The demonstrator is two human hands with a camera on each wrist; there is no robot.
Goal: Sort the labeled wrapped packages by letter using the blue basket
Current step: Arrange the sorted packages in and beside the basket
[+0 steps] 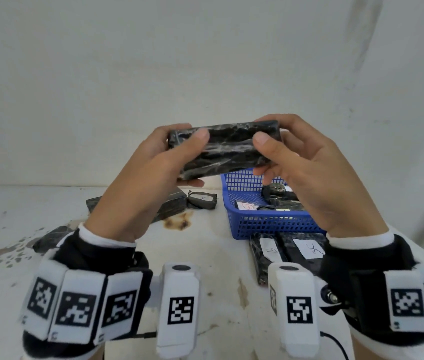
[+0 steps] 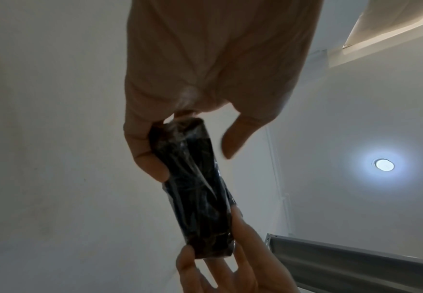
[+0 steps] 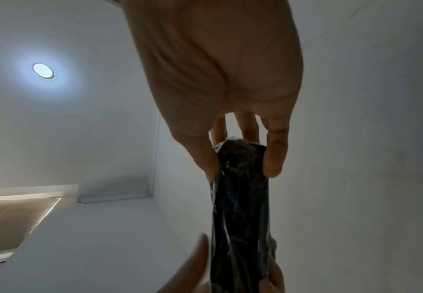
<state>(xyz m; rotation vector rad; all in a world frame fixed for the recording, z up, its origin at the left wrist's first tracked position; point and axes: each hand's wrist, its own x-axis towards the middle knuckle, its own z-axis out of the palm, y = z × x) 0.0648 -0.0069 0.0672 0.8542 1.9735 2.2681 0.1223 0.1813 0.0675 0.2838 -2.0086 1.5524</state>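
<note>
Left hand grips package end | package held aloft above table, left of basket; we judge it stiff, light, film slippery, no label showing | right hand grips other end.

We read "A" on the package before the blue basket, and a red "B" on one inside.

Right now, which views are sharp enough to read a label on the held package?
Head view: evenly lit and sharp, but the held package shows only glossy wrap. Left wrist view: backlit by the ceiling lamp, package dark. Right wrist view: the same, with blur at the bottom edge.
</note>
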